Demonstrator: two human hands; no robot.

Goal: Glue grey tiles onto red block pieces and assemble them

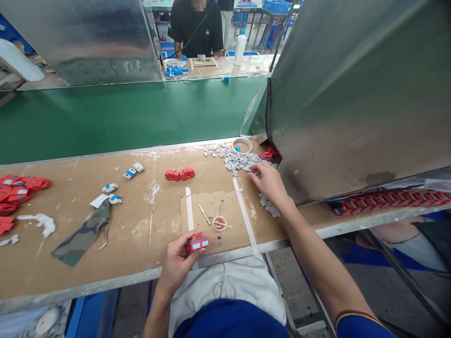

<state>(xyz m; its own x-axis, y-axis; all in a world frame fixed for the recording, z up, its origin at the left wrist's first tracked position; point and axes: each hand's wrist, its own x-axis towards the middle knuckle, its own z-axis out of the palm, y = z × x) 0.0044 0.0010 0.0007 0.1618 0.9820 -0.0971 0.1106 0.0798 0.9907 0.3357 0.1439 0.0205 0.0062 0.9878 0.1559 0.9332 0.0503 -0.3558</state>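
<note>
My left hand (pixel 179 260) is closed around a small red toy vehicle (pixel 198 242) with pale blue windows and a grey stripe, just above the table's front edge. My right hand (pixel 268 182) reaches to the near side of a heap of small flat grey pieces (pixel 239 161), thumb and forefinger drawn together; whatever lies between the tips is too small to make out. Between my hands, a small round cup (pixel 219 223) of dark reddish stuff stands on a cardboard sheet (pixel 230 202), a thin stick across it. Another pointed stick (pixel 204 214) lies beside the cup.
Two red parts (pixel 180 174) sit behind the cardboard. A tape roll (pixel 242 145) rests on the heap. More red parts (pixel 21 192), a camouflage cloth strip (pixel 84 232) and white-blue pieces (pixel 115 199) lie left. A green belt (pixel 134 115) runs behind; a metal panel (pixel 359 103) stands right. Someone (pixel 197 30) sits opposite.
</note>
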